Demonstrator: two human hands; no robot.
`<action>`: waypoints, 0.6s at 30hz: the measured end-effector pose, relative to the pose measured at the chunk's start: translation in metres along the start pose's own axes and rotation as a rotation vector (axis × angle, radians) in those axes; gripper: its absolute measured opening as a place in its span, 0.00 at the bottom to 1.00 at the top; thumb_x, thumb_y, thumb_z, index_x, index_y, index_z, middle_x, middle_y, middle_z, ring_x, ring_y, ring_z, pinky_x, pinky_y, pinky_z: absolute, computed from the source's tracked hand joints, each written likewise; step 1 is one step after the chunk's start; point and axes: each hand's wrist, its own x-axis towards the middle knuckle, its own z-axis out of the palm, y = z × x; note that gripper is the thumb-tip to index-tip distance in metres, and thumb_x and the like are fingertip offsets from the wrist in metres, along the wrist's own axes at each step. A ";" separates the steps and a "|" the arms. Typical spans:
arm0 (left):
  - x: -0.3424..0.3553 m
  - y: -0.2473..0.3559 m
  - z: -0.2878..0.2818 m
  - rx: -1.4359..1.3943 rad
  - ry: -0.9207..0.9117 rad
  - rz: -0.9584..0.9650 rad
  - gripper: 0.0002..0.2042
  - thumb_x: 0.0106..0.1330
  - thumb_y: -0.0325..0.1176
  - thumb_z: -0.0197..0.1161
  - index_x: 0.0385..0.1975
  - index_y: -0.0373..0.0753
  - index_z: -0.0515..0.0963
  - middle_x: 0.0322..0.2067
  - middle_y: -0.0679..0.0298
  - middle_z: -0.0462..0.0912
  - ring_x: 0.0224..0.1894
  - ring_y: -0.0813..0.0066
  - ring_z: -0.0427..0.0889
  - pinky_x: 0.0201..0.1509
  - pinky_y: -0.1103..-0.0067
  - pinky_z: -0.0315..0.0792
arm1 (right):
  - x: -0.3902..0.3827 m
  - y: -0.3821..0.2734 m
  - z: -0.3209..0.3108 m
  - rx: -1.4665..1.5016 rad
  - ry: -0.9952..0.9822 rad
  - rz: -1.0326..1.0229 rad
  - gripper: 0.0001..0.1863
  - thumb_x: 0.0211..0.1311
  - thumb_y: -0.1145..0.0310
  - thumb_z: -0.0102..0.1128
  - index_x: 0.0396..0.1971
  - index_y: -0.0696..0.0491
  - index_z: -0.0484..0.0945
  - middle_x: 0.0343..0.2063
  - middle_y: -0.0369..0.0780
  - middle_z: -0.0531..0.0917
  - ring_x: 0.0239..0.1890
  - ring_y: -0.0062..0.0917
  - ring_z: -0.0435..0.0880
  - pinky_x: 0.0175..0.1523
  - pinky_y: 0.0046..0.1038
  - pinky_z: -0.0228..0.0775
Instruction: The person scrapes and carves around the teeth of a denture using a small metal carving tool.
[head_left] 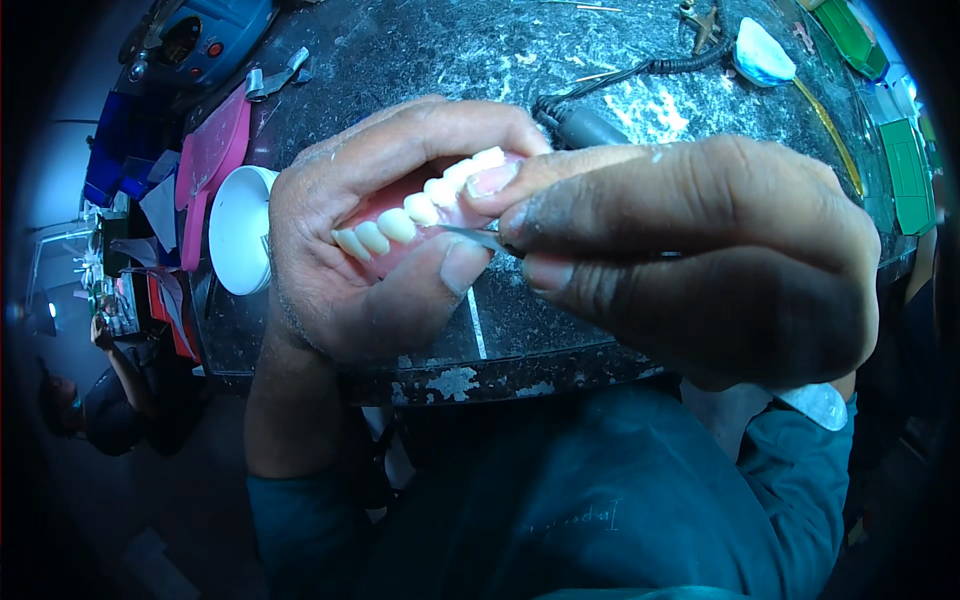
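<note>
My left hand [335,215] is closed round a denture [397,226] with white teeth set in pink gum-coloured base; fingers wrap behind it and the thumb presses its near side. In my right hand [700,250] a small metal dental carving tool [472,236] is pinched. Its thin blade lies against the pink base just below the teeth, beside my left thumb. The tool's broad rounded far end [818,406] sticks out beneath the right hand, near the sleeve. One right fingertip rests on the teeth. Part of the denture is hidden by both hands.
Beneath my hands is a worn dark bench [400,70]. A white bowl [240,232] and pink dustpan-like piece [215,150] stand left. Behind are a corded black handpiece [590,128], a white-headed brush-like item [763,52] and green boxes [907,175]. Another person [110,405] sits far left.
</note>
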 end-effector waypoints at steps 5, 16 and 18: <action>0.002 0.005 -0.002 0.085 -0.003 0.001 0.20 0.52 0.40 0.61 0.38 0.28 0.79 0.32 0.55 0.81 0.31 0.74 0.79 0.36 0.81 0.72 | 0.004 -0.001 -0.002 -0.036 -0.042 -0.029 0.06 0.45 0.88 0.66 0.25 0.67 0.79 0.34 0.51 0.83 0.39 0.39 0.86 0.45 0.33 0.82; 0.005 -0.008 -0.009 0.101 -0.078 0.125 0.19 0.51 0.39 0.61 0.37 0.28 0.80 0.30 0.57 0.81 0.29 0.77 0.77 0.32 0.83 0.70 | 0.005 -0.008 0.000 -0.048 -0.056 0.064 0.15 0.44 0.88 0.66 0.36 0.69 0.79 0.36 0.53 0.84 0.40 0.36 0.86 0.46 0.30 0.81; 0.004 -0.009 -0.009 0.097 -0.092 0.147 0.19 0.51 0.39 0.61 0.36 0.28 0.80 0.30 0.57 0.81 0.29 0.78 0.76 0.32 0.83 0.70 | 0.005 -0.005 0.002 -0.099 -0.055 0.038 0.16 0.44 0.88 0.67 0.37 0.69 0.79 0.36 0.52 0.84 0.40 0.35 0.86 0.46 0.30 0.81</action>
